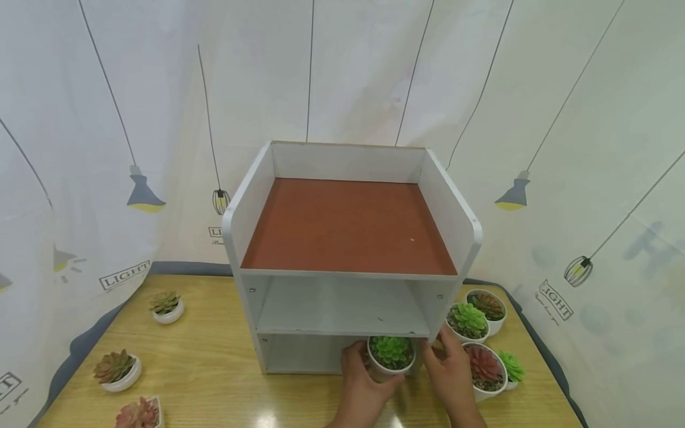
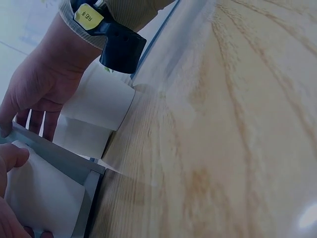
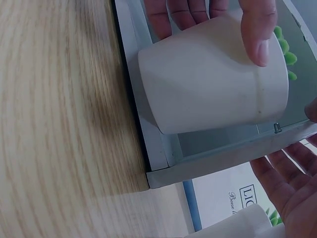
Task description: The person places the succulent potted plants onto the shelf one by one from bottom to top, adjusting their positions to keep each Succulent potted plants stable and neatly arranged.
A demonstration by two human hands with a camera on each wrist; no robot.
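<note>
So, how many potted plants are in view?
8: olive plant, brownish plant, pink plant on the left; green plant in the left hand; bronze plant, bright green plant, red plant, small green plant right of the shelf unit. Others may be hidden.

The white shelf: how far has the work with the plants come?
Looks done: the green plant is at the shelf, bottom level, front. In hand: the left hand grips its pot; the right hand holds the side panel. Left, probably: releasing it, then perhaps placing other plants on the table.
</note>
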